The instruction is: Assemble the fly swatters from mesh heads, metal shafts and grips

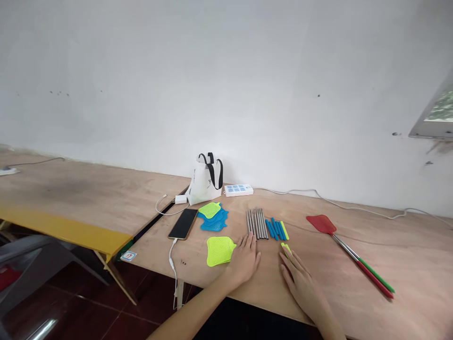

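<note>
My left hand lies flat on the table, fingers stretched out, its fingertips at the lower ends of a row of grey metal rods. Just left of it is a yellow-green fly swatter head, whose narrow neck reaches the hand. My right hand also rests with fingers extended, partly covering a short yellow-green handle tube. Several blue handle tubes and a yellow-green tube lie side by side above it. Farther back, a yellow-green swatter head rests on stacked blue swatter heads.
On the right lie fly swatters with a red head and red and green handles. A phone on a charging cable lies left. Behind stand a white bag and a power strip. A gap separates the left table.
</note>
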A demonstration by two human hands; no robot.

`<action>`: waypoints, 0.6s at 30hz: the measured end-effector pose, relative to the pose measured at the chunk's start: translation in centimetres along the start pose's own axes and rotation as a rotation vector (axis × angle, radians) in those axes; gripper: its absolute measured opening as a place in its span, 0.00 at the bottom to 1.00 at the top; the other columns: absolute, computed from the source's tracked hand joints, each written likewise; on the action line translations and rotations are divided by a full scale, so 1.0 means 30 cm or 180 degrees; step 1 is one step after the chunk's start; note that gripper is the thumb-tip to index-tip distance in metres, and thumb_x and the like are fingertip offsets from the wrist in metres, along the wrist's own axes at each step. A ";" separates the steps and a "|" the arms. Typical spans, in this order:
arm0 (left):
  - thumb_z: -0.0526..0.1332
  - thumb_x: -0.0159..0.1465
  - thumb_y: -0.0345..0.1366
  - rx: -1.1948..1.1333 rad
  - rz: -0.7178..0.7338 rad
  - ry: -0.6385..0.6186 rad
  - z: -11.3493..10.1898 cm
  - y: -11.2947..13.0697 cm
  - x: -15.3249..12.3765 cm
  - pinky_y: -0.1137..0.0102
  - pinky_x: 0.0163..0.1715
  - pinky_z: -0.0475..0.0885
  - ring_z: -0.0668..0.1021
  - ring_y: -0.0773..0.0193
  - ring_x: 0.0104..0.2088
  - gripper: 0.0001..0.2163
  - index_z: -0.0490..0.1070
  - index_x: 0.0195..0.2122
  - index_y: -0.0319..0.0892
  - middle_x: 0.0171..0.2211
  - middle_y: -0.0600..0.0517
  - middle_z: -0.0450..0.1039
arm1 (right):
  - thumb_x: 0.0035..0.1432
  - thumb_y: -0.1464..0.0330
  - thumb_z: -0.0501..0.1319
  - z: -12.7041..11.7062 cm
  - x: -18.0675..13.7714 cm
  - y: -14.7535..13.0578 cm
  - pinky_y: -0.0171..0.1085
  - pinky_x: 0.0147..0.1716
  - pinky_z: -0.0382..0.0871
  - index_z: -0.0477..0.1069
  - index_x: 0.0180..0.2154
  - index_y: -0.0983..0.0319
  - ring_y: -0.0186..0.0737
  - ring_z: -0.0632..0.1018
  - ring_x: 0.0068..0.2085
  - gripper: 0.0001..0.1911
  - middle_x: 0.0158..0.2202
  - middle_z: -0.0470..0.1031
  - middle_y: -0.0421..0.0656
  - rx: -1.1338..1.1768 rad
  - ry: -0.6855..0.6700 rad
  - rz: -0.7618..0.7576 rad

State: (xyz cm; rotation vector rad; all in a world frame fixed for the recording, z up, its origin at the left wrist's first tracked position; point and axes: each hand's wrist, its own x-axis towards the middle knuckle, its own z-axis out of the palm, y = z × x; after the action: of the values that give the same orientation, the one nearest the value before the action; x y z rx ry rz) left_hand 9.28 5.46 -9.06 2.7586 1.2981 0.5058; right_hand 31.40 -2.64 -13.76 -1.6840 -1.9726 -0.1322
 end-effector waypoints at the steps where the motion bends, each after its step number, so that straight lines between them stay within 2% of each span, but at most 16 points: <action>1: 0.42 0.74 0.42 0.0009 0.0000 0.0017 0.000 0.009 -0.018 0.55 0.67 0.59 0.62 0.49 0.69 0.27 0.56 0.69 0.31 0.70 0.38 0.56 | 0.71 0.57 0.46 0.001 0.000 -0.001 0.48 0.68 0.62 0.66 0.64 0.59 0.45 0.60 0.70 0.27 0.70 0.58 0.42 0.0000 0.0001 0.0010; 7: 0.42 0.75 0.45 0.0030 -0.0121 0.0156 0.024 0.057 -0.074 0.54 0.67 0.60 0.64 0.49 0.68 0.28 0.56 0.70 0.35 0.70 0.41 0.55 | 0.71 0.58 0.46 0.001 0.000 -0.007 0.49 0.67 0.61 0.66 0.64 0.59 0.45 0.60 0.70 0.27 0.70 0.58 0.41 -0.0053 0.0004 0.0028; 14: 0.42 0.74 0.36 0.0131 -0.0241 0.0105 0.047 0.039 0.042 0.52 0.65 0.63 0.64 0.48 0.68 0.25 0.57 0.69 0.31 0.69 0.37 0.57 | 0.72 0.58 0.45 -0.007 -0.001 -0.009 0.48 0.68 0.61 0.66 0.64 0.59 0.44 0.60 0.70 0.27 0.70 0.58 0.41 -0.0100 -0.0001 0.0007; 18: 0.44 0.74 0.39 0.0142 -0.0155 0.0054 0.024 0.029 0.034 0.54 0.66 0.62 0.64 0.48 0.68 0.25 0.58 0.68 0.32 0.69 0.38 0.57 | 0.72 0.57 0.45 0.001 -0.006 -0.004 0.48 0.66 0.64 0.66 0.64 0.59 0.45 0.62 0.69 0.27 0.70 0.58 0.42 -0.0049 -0.0016 0.0065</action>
State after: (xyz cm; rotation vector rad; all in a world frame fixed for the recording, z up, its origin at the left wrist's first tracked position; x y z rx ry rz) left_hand 10.75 5.73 -9.32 2.7565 1.3932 0.5041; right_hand 31.30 -2.82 -13.84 -1.7152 -1.9622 -0.1362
